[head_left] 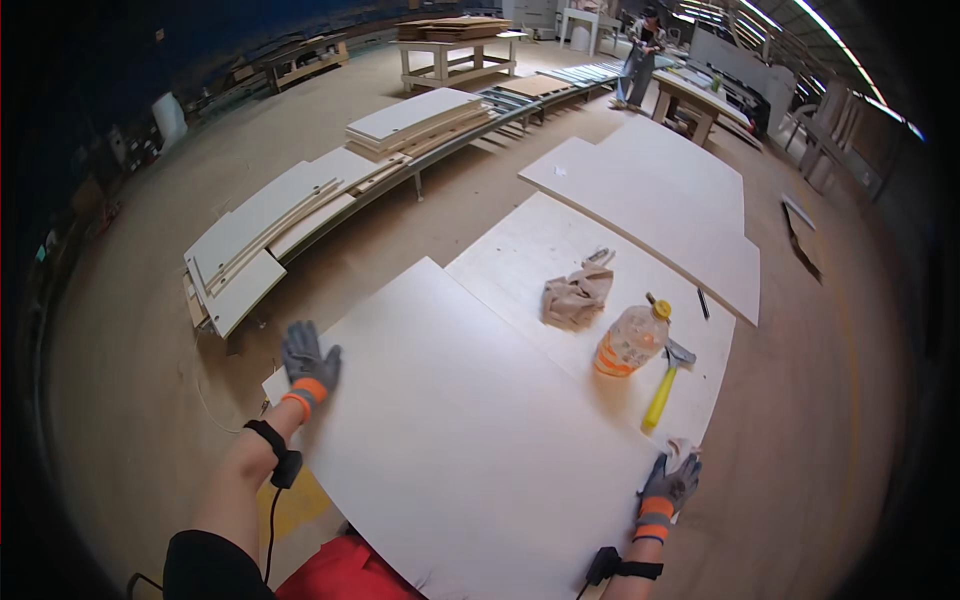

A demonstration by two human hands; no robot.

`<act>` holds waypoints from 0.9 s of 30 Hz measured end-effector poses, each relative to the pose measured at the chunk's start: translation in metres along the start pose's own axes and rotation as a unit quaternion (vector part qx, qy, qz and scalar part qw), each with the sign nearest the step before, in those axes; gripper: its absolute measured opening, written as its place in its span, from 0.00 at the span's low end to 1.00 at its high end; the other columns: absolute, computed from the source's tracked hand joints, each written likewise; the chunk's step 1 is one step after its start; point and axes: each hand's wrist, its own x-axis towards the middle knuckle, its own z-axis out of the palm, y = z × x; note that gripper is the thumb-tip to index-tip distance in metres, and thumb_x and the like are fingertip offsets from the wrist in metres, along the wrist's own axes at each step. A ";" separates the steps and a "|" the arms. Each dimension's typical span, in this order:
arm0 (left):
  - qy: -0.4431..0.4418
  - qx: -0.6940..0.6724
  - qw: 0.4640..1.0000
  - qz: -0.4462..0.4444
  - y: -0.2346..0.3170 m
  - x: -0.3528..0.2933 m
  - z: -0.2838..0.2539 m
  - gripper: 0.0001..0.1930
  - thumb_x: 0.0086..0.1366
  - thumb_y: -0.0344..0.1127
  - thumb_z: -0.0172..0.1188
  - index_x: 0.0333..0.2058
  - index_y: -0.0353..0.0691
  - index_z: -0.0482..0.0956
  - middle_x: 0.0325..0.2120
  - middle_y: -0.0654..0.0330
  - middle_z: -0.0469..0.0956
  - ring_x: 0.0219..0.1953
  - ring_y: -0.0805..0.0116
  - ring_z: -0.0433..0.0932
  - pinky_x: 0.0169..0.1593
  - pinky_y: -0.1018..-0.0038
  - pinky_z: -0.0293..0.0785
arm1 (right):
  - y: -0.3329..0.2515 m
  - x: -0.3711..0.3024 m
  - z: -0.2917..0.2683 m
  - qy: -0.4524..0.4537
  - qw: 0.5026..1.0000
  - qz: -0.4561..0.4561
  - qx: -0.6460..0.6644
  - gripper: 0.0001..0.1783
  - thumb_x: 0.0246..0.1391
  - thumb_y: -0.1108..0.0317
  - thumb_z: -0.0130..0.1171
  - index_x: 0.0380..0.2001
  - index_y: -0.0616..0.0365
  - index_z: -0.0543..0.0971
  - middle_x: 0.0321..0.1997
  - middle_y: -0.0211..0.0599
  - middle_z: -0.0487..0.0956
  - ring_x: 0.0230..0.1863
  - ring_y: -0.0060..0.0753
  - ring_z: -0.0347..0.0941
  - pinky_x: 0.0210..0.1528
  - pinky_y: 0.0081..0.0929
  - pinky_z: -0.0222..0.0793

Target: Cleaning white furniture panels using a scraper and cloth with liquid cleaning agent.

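A large white board lies in front of me across a pale worktable. My left hand, in a grey glove with an orange cuff, rests at the board's left edge with fingers spread. At its right edge is my right hand, gloved alike, with its fingers closed around a crumpled whitish rag. Beyond that hand lies a hammer-like tool with a yellow-green handle. A clear plastic bottle with a yellow cap and orange label stands beside it. Farther back is a crumpled brownish cloth.
More white boards lie at the table's far end, near a dark pen-like object. To the left, a roller conveyor carries stacked panels. A person stands in the distance beside another table.
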 end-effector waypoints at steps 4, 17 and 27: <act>-0.321 -0.085 0.937 -0.111 -0.085 0.005 -0.023 0.32 0.67 0.59 0.37 0.53 0.37 0.73 0.52 0.42 0.72 0.55 0.43 0.71 0.58 0.58 0.64 | 0.001 0.002 -0.001 0.000 1.000 -0.011 0.026 0.35 0.55 0.51 0.56 0.59 0.65 0.66 0.59 0.56 0.70 0.61 0.55 0.64 0.64 0.42 0.58; -0.435 -0.115 0.875 -0.180 -0.175 -0.030 -0.021 0.38 0.67 0.64 0.32 0.38 0.33 0.80 0.41 0.39 0.77 0.47 0.38 0.74 0.53 0.58 0.67 | -0.016 -0.059 -0.017 0.013 0.999 0.026 -0.041 0.33 0.57 0.52 0.54 0.60 0.61 0.66 0.61 0.56 0.68 0.62 0.57 0.63 0.65 0.43 0.56; -0.420 -0.161 0.885 -0.120 -0.192 -0.044 -0.019 0.35 0.70 0.57 0.36 0.24 0.30 0.77 0.25 0.37 0.73 0.33 0.36 0.75 0.36 0.53 0.68 | -0.274 -0.109 -0.012 -0.083 0.989 -0.106 0.063 0.39 0.53 0.52 0.58 0.61 0.69 0.63 0.64 0.58 0.65 0.67 0.57 0.56 0.71 0.44 0.44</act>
